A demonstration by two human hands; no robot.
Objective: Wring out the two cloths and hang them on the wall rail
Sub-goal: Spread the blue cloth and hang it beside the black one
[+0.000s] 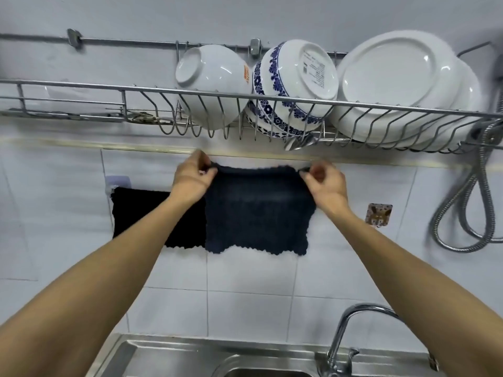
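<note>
A dark navy knitted cloth (258, 210) hangs spread flat against the tiled wall. My left hand (194, 178) pinches its top left corner and my right hand (325, 183) pinches its top right corner. A black cloth (141, 213) hangs to its left, partly behind my left forearm and overlapped by the navy cloth. The rail carrying them is hidden behind the cloths; only its pale bracket (117, 182) shows at the left.
Just above my hands a wire dish rack (136, 91) holds two bowls (215, 77) and white plates (402, 85). A shower hose (479, 213) loops at the right. Below are the steel sink (174, 357), its tap (351, 330), and a wall hook (378, 214).
</note>
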